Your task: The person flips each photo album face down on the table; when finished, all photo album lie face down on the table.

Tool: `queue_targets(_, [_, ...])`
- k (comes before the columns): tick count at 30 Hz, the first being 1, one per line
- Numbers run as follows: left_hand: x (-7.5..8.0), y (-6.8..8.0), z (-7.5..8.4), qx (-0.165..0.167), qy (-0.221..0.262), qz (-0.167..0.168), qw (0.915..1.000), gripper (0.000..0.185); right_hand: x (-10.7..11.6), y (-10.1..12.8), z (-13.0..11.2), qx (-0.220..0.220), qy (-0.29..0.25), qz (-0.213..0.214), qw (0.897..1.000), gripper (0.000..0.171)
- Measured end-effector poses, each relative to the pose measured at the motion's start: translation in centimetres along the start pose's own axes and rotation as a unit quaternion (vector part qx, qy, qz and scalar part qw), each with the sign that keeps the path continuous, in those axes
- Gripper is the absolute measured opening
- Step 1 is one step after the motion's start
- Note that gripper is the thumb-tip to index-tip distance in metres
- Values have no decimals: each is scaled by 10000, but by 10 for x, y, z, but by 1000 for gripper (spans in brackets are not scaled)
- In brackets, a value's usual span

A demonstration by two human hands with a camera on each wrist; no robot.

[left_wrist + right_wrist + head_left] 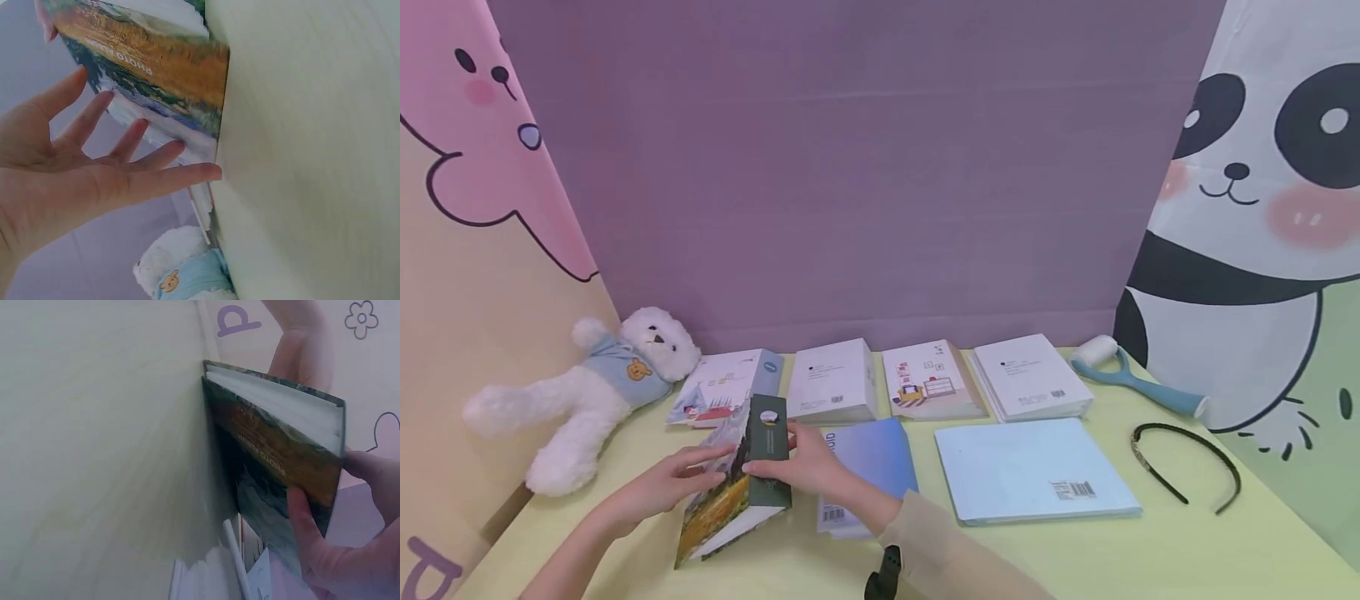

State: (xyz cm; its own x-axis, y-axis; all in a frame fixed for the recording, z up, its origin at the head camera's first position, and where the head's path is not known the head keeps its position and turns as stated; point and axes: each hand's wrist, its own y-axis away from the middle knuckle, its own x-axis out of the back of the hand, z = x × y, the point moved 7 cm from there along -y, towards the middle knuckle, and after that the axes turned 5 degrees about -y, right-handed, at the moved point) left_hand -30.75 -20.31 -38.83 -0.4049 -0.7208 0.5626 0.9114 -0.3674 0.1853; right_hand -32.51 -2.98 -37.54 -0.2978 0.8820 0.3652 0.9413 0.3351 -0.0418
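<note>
A photo album with a painted landscape cover and dark green spine stands tilted on its edge at the front left of the table. My right hand grips it by the spine, thumb on one side and fingers on the other, also visible in the right wrist view. "PHOTO ALBUM" is printed on the cover. Over the opposite cover lies my left hand, its fingers spread and nearly straight, fingertips right at the surface in the left wrist view. White page edges show between the covers.
Several albums line the back, including a white one. In front lie a blue-purple album and a light blue one. A white plush bear leans at left; a lint roller and black headband lie right.
</note>
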Motion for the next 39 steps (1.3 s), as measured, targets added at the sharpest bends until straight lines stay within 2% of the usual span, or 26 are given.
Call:
queue_targets(4, [1, -1, -4, 21, 36, 261, 9997, 45, -1, 3, 5, -291, 776, 46, 9966, 89])
queue_targets(6, [3, -2, -7, 76, -37, 479, 9988, 45, -3, 4, 6, -302, 931, 22, 9952, 89])
queue_targets(10, [5, -3, -15, 247, -149, 696, 9972, 47, -4, 5, 6, -239, 850, -43, 9961, 83])
queue_targets(14, [10, -3, -22, 305, -264, 732, 9965, 47, -6, 6, 8, -227, 919, -278, 9951, 77])
queue_targets(20, [16, -1, -23, -20, -964, 729, 9927, 46, -18, 9, 13, -96, 1350, -778, 9877, 66])
queue_targets(23, [16, -2, -22, -177, -1225, 787, 9892, 47, -26, 11, 12, -14, 1635, -1025, 9812, 67])
queue_targets(27, [14, -3, -19, -174, -1314, 772, 9882, 50, -28, 12, 12, -68, 2079, -1134, 9715, 76])
queue_targets(39, [9, -3, -16, 45, -1411, 766, 9870, 52, -21, 13, 18, -22, 1852, -1405, 9726, 78])
